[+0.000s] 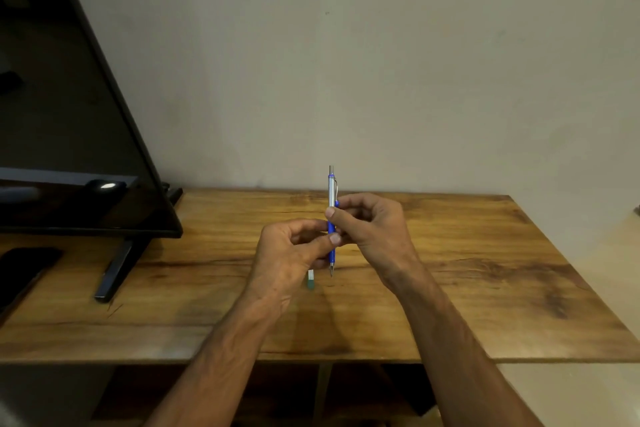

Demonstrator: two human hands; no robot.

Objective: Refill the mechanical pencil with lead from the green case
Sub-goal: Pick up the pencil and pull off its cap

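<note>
Mechanical pencil (331, 191) stands upright, tip down, pinched between the fingers of left hand (291, 253) and right hand (374, 229); green case (310, 282) shows just beneath the left hand.

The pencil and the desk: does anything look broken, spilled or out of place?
Nothing stands out. The left hand and right hand hold the mechanical pencil upright, tip down, over the wooden table; the green case peeks out below the left hand.

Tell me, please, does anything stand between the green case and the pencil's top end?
Only the hands themselves: left hand and right hand both pinch the mechanical pencil mid-barrel, and the green case pokes out beneath the left hand. Nothing else visible.
</note>
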